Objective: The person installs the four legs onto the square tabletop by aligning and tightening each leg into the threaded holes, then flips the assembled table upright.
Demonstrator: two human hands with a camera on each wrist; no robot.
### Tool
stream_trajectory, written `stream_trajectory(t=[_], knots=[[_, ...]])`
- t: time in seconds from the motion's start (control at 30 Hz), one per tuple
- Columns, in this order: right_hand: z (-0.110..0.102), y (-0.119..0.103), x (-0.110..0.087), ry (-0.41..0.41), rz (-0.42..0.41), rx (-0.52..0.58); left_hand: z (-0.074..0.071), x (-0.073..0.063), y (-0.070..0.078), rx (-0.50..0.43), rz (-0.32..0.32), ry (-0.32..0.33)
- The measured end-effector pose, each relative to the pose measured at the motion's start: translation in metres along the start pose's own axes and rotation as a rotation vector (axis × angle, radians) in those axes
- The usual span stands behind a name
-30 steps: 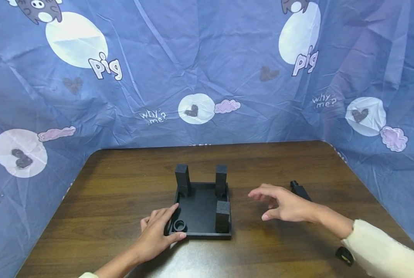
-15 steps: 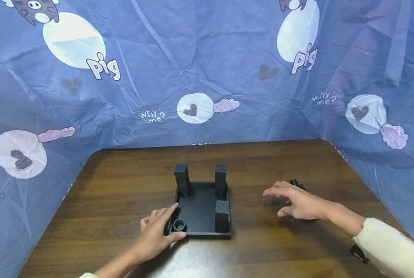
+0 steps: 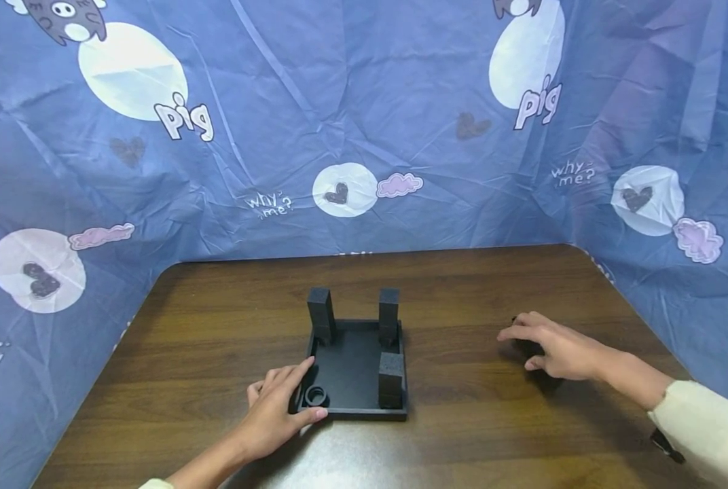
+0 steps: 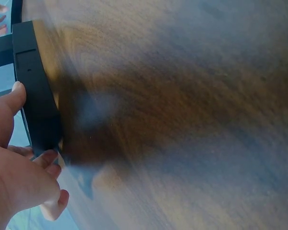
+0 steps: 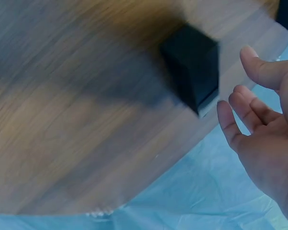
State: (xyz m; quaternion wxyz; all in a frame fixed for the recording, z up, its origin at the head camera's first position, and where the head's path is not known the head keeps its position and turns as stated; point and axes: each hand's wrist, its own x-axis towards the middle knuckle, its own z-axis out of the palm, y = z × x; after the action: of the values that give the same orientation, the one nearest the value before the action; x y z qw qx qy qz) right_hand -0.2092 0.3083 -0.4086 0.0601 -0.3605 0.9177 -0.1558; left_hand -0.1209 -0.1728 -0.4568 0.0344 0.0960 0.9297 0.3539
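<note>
A small black tabletop (image 3: 348,370) with a raised rim lies underside up, with three block-shaped legs (image 3: 322,316) standing at its corners. A round threaded socket (image 3: 316,396) shows at the near left corner. My left hand (image 3: 275,407) grips that corner, thumb on the near edge and fingers along the left side; the left wrist view shows the thumb against the tabletop's edge (image 4: 36,86). On the right, a loose black leg (image 5: 194,67) lies on the table, mostly hidden in the head view beneath my right hand (image 3: 562,350). That hand's fingers are spread, apart from the leg.
The wooden table (image 3: 217,292) has rounded far corners. A blue printed cloth (image 3: 352,122) hangs behind it and at both sides. A black strap or device (image 3: 667,445) shows beneath the right sleeve (image 3: 706,431).
My right hand has moved right, away from the tabletop, and now hovers over the loose leg, covering most of it. The left hand and the tabletop stay in place.
</note>
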Motion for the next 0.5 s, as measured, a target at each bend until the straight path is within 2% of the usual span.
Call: stream_trajectory(t=[0.23,0.3,0.5], knots=[[-0.003,0.021,-0.011,0.065,-0.122,-0.191,0.000,-0.001,0.000,0.009,0.010,0.009],[-0.005,0.026,-0.013,0.079,-0.146,-0.217,0.000,-0.001,0.000,0.010,0.011,0.012],[-0.005,0.031,-0.016,0.049,-0.181,-0.264,0.000,-0.002,0.000,0.010,0.011,0.016]])
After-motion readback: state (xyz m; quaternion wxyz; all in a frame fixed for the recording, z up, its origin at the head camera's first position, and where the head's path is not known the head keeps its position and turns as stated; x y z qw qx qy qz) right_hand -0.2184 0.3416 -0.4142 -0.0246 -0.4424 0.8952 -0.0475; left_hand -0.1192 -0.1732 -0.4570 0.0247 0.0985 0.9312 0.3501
